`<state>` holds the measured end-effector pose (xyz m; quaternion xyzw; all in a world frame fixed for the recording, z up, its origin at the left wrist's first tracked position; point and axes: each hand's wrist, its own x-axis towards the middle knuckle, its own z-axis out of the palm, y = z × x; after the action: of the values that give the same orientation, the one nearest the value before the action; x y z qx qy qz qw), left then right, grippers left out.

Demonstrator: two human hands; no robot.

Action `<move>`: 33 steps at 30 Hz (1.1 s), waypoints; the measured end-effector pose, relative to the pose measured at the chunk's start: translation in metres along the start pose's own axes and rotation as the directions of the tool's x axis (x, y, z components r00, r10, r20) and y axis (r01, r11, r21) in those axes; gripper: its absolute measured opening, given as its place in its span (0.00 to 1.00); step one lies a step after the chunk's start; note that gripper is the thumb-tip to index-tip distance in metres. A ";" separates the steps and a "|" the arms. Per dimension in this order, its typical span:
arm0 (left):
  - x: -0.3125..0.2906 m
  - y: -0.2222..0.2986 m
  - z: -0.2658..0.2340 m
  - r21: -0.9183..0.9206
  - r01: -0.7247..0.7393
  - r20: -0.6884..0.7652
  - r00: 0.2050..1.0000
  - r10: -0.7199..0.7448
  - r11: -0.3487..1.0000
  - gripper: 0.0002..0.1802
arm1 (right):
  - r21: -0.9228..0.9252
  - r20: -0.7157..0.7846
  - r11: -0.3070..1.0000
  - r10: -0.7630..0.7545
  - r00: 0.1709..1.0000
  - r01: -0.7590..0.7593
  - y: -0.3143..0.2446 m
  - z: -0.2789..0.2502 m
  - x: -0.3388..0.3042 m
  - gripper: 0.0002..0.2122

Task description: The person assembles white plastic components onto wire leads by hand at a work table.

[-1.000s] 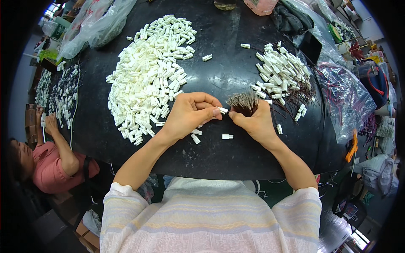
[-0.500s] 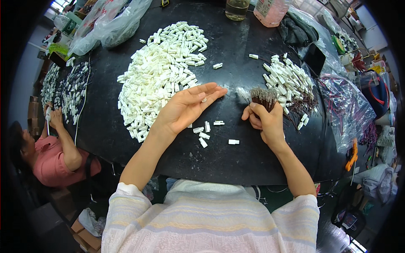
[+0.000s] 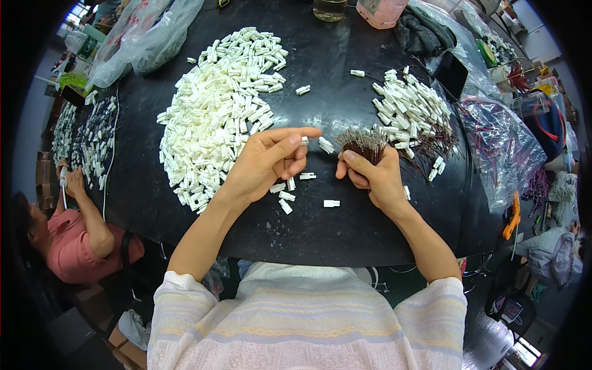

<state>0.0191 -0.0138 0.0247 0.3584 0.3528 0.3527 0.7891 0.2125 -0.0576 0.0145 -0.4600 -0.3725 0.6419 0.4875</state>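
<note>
My left hand (image 3: 265, 161) has its index finger stretched out and the other fingers curled. A small white plastic connector housing (image 3: 304, 140) shows at its thumb tip, pinched against the fingers. My right hand (image 3: 375, 174) is closed around a thick bundle of thin brown wires (image 3: 365, 143) with bare metal terminals fanned out at the top. Between the hands, just left of the bundle, is another white housing (image 3: 326, 145); whether it is joined to a wire or lies on the table, I cannot tell. Several loose housings (image 3: 285, 206) lie below my left hand.
A large heap of white housings (image 3: 216, 117) covers the table's left middle. Wired housings (image 3: 413, 105) are piled at right, beside a dark phone (image 3: 451, 75) and clear plastic bags (image 3: 502, 148). A cup of liquid (image 3: 329, 8) stands far back. A co-worker (image 3: 80, 237) sits at left.
My left index finger has straightened while its other fingers curled in. The blurred white housing beside the bundle now shows sharply, nearer my left hand. The whole view has shifted slightly.
</note>
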 end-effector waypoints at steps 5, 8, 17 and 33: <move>-0.001 0.000 -0.006 -0.019 0.072 0.130 0.989 -0.069 0.997 0.09 | -0.041 0.011 0.995 0.096 0.995 -0.096 -0.004 0.003 -0.002 0.03; 0.001 -0.002 -0.005 -0.024 0.107 0.126 0.987 -0.103 0.994 0.09 | -0.065 -0.026 0.994 0.083 0.996 -0.085 -0.003 0.007 -0.002 0.02; 0.000 -0.004 -0.004 0.084 0.041 0.039 0.998 -0.044 0.996 0.08 | -0.200 -0.012 0.976 0.089 0.996 -0.090 -0.006 0.008 -0.003 0.05; -0.005 -0.013 0.004 0.360 -0.092 0.004 0.995 0.097 0.928 0.09 | -0.131 -0.043 0.991 0.036 0.998 -0.041 0.003 0.005 -0.002 0.06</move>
<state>0.0236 -0.0251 0.0175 0.5108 0.3993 0.3224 0.6897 0.2066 -0.0609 0.0134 -0.5112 -0.3951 0.6156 0.4513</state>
